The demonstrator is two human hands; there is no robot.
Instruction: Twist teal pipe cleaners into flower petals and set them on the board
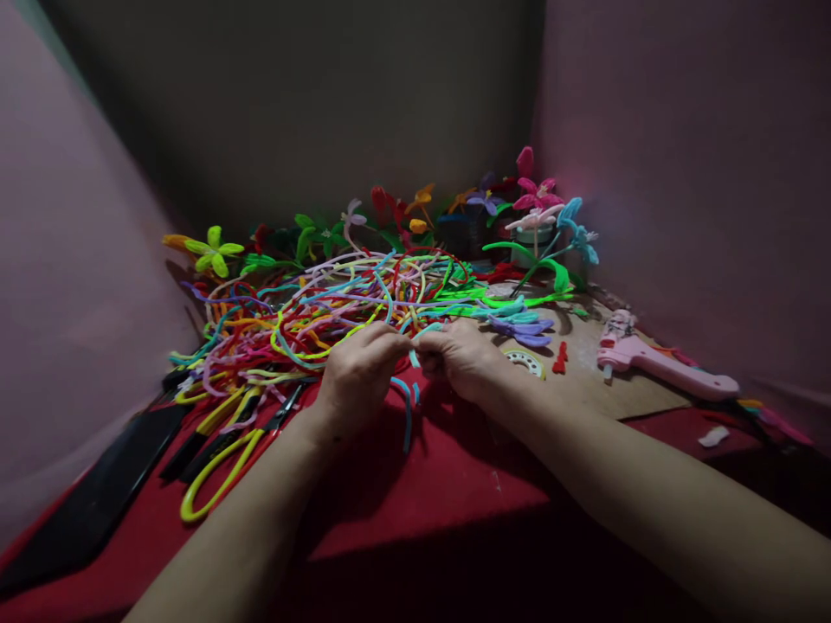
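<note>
My left hand [361, 370] and my right hand [460, 356] meet over the red cloth, fingers pinched together. Between their fingertips is a light blue pipe cleaner [427, 330], which both hands grip; part of it is hidden by the fingers. Just below, a blue pipe cleaner piece [408, 414] hangs or lies against the red cloth; I cannot tell whether it joins the held one. A big tangle of colourful pipe cleaners [338, 303] spreads right behind my left hand. Beyond my right hand lie purple pipe cleaner petals [523, 330].
Yellow-handled scissors [224, 459] and pliers-like tools lie left, beside a black flat object [97, 493]. At right, a pink glue gun [662, 359] rests on a brown board [597, 389], near a tape roll [527, 363] and a red piece [560, 357]. Pipe cleaner flowers [537, 195] stand behind.
</note>
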